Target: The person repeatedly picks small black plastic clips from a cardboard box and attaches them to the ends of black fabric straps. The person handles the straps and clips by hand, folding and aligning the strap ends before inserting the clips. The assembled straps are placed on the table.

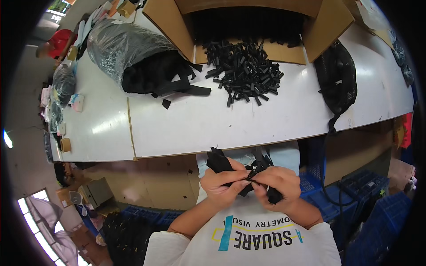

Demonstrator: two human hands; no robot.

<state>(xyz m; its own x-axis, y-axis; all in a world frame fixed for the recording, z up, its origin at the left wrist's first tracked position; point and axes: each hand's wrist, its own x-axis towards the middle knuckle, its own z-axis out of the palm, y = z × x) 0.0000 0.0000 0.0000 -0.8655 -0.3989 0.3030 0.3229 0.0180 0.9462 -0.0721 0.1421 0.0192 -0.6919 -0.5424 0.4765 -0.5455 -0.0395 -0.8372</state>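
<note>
Above my lap, in front of the table's near edge, my two hands meet with thumbs and fingertips pinched together. My left hand (222, 184) is closed round a black fabric strip (218, 161), whose frayed end sticks up past the fingers. Between the fingertips, my right hand (280, 182) pinches more black material, and a dark bunch (274, 195) shows under its fingers. Exactly how the pieces join at the fingertips is too small to make out. On the table lies a heap of small black pieces (248, 71), spilling from an open cardboard box (335, 26).
A clear plastic bag (117, 46) of black fabric strips (155, 73) lies left of the heap. To the right is a black mesh bag (339, 82), hanging slightly over the table edge. Blue plastic crates (377, 221) stand below right. A tape roll (65, 145) sits at far left.
</note>
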